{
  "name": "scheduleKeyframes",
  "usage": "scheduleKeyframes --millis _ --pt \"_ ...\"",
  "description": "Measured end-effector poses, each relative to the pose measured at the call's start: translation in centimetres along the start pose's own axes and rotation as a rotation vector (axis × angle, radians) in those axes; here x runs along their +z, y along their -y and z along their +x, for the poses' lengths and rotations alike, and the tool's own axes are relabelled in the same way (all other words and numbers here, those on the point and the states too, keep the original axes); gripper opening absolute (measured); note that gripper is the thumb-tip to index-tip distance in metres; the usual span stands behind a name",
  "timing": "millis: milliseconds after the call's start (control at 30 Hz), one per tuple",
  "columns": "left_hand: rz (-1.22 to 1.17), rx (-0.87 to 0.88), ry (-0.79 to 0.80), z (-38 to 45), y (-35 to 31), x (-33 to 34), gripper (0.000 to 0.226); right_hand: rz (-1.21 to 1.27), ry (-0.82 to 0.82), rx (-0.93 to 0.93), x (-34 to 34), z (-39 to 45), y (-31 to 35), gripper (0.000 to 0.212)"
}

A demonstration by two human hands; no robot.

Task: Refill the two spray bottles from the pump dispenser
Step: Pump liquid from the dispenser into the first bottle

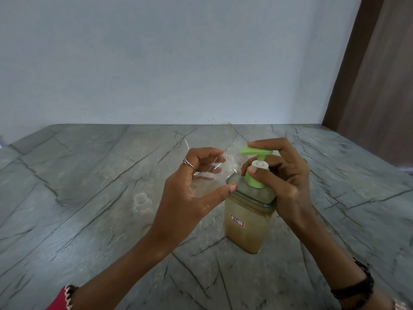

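Head view shows the left hand (196, 186) curled round a clear spray bottle (210, 173), tilted so its mouth sits just under the nozzle of the green pump head (257, 152), presumably to catch the discharge. The right hand (283, 175) grips the pump dispenser (248, 222): index finger on top of the pump head, thumb against the collar, likely steadying the press. A second spray bottle (142, 205) stands uncapped, outboard of the left hand, well apart. The stone counter (89, 175) leaves room on both sides; its edges are far from either grip.
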State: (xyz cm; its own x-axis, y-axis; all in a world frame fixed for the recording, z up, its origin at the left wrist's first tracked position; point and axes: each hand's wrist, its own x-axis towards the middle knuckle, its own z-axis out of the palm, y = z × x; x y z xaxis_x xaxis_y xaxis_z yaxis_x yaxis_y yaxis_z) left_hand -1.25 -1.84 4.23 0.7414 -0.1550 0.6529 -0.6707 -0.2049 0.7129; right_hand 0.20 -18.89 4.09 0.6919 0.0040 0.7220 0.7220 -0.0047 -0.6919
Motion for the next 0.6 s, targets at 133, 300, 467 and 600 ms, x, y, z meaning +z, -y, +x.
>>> scheduleKeyframes --millis 133,300,467,600 --pt "-0.003 -0.003 0.0 0.0 -0.07 -0.02 0.045 0.027 -0.006 0.013 0.03 0.16 0.05 0.025" --pt "-0.01 -0.01 -0.003 -0.12 -0.16 0.11 0.045 0.011 -0.02 0.008 0.08 0.37 0.42 0.021" --pt "-0.011 -0.015 0.003 -0.19 -0.09 0.24 0.045 -0.021 -0.028 0.0 0.19 0.73 0.84 0.01" --pt "-0.012 -0.016 0.003 -0.15 -0.08 0.19 0.045 -0.038 -0.015 -0.025 0.21 0.53 0.76 0.017"
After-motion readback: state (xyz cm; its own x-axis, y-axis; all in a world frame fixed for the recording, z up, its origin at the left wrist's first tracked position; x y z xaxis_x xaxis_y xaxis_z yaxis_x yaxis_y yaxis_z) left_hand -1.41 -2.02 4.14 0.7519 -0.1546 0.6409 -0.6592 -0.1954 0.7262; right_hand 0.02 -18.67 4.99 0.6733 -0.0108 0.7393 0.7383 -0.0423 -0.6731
